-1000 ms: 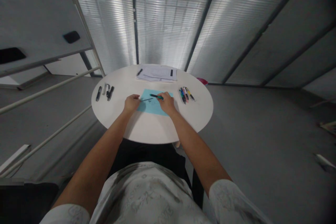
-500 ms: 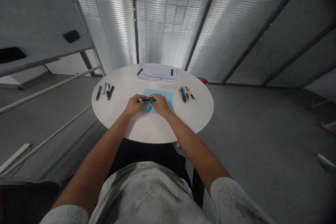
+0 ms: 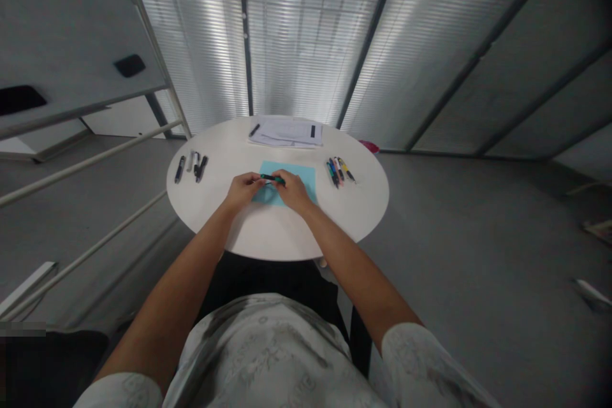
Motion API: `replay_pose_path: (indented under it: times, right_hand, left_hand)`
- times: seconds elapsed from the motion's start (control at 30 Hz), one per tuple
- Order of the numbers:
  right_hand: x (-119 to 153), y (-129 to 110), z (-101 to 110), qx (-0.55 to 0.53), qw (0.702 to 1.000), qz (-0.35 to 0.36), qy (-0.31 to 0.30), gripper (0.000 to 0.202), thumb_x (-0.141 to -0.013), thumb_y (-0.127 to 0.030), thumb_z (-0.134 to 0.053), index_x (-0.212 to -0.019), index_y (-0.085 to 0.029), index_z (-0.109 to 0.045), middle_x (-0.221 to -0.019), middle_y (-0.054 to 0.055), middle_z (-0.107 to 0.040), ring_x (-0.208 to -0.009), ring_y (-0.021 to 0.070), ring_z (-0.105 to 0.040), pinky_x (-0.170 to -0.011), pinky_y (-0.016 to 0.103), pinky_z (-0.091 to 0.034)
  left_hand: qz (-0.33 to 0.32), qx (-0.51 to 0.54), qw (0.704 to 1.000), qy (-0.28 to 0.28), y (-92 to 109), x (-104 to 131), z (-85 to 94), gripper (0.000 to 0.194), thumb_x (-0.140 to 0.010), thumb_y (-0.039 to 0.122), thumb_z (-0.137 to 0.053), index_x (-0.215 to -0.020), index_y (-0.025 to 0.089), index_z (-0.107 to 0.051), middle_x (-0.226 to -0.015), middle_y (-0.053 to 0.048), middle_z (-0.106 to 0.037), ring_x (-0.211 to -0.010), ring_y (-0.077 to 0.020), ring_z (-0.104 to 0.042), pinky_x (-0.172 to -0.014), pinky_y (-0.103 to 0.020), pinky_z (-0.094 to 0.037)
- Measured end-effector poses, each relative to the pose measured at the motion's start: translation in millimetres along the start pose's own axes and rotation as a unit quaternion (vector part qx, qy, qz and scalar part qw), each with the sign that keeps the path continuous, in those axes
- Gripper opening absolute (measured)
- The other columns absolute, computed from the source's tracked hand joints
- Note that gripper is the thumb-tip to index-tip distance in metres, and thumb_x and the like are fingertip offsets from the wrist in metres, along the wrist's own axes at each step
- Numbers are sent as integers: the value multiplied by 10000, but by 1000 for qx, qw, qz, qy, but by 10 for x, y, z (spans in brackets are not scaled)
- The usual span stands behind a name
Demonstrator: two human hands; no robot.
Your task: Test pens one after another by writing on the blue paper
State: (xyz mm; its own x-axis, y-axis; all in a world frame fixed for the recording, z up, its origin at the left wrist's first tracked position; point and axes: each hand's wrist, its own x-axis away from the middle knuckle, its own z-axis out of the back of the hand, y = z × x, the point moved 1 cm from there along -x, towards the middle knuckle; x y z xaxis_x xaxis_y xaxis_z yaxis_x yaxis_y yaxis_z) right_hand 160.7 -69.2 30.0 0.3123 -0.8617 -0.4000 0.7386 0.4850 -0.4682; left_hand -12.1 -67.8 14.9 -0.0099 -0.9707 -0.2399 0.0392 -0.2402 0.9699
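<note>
A green and black marker is held over the light blue sheet on the round white table. My right hand grips its right end between the fingertips. Close by on the left, my left hand is closed, its fingertips just below the marker's left end. A thin dark thing shows beside those fingertips, too small to make out. Several coloured pens lie to the right of the sheet. On the left side of the table are a few dark markers and a light grey one.
A stack of papers with a dark pen on it lies at the table's far edge. A board on a white tube frame stands at the left. Blinds hang behind the table, and a red object shows past its right edge.
The marker has tilted, its left end raised and shifted slightly right, off the left fingertips. The green part at its left end shows less. The thin dark thing now shows below it.
</note>
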Motion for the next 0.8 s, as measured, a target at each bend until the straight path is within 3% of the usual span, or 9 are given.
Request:
replay_pose_path:
  times: [0.17,0.4,0.6,0.8]
  right_hand:
    - [34,73,58,77,996,-37,18,233,-925,-261,-461,-1101,-250,-614,-1069,15,-699,-1020,190,-604,-886,309,-375]
    - [58,52,102,170,984,-55,-29,239,-930,-271,-464,-1067,-254,-658,-1029,50,-716,-978,218,-619,-848,335,-365]
    - [59,81,90,181,982,-55,-26,249,-934,-281,-455,-1066,-260,-665,-1023,51,-719,-968,224,-619,-837,339,-363]
    - [60,107,70,185,981,-55,-21,249,-937,-292,-450,-1066,-268,-661,-1013,48,-720,-947,223,-623,-827,336,-362]
  left_hand:
    - [28,52,998,20,-7,-21,24,189,-655,323,-747,-707,154,-680,-470,13,-473,-423,-77,-389,-426,-216,-251]
    - [47,105,993,37,12,-26,53,205,-633,323,-758,-739,164,-682,-621,-22,-587,-449,-67,-413,-415,-210,-251]
    - [40,93,995,2,-7,-18,50,176,-647,305,-751,-717,163,-674,-470,21,-472,-400,-65,-362,-407,-211,-219]
    - [40,99,994,-12,-6,-11,44,196,-646,319,-762,-723,159,-677,-507,-7,-534,-409,-75,-403,-412,-218,-252]
